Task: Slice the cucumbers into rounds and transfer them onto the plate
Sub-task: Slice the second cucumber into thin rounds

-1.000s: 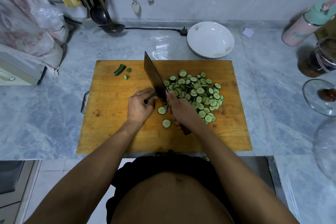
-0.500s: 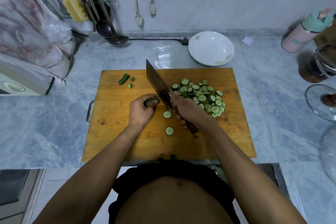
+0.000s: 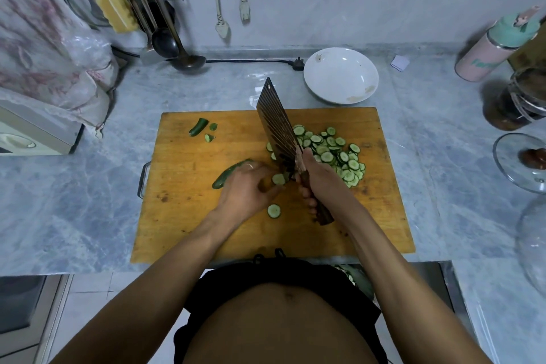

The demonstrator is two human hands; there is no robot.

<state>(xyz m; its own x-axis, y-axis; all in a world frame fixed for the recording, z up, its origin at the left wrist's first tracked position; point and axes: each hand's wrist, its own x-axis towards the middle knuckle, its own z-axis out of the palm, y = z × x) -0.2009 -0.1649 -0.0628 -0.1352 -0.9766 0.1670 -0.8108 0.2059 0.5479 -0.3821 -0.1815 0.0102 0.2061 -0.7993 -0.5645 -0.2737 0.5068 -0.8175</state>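
On the wooden cutting board (image 3: 183,216) my left hand (image 3: 248,186) holds down a cucumber piece (image 3: 227,176), whose dark green end sticks out to the left. My right hand (image 3: 317,176) grips the wooden handle of a cleaver (image 3: 276,128), its blade tilted up and away over the board. A pile of cucumber rounds (image 3: 331,154) lies right of the blade. One round (image 3: 278,179) sits by my left fingers and another (image 3: 274,211) lies nearer to me. The white plate (image 3: 341,75) stands behind the board.
Cucumber end scraps (image 3: 198,126) lie at the board's back left. Ladles (image 3: 189,60) and utensils hang at the back left above a power cord (image 3: 251,61). A bottle (image 3: 496,47), a jar (image 3: 520,100) and a glass lid (image 3: 523,161) stand on the right of the marble counter (image 3: 74,210).
The cleaver has lifted off the board and tilted back. My left hand has slid along the cucumber, so more of its green end shows at the left.
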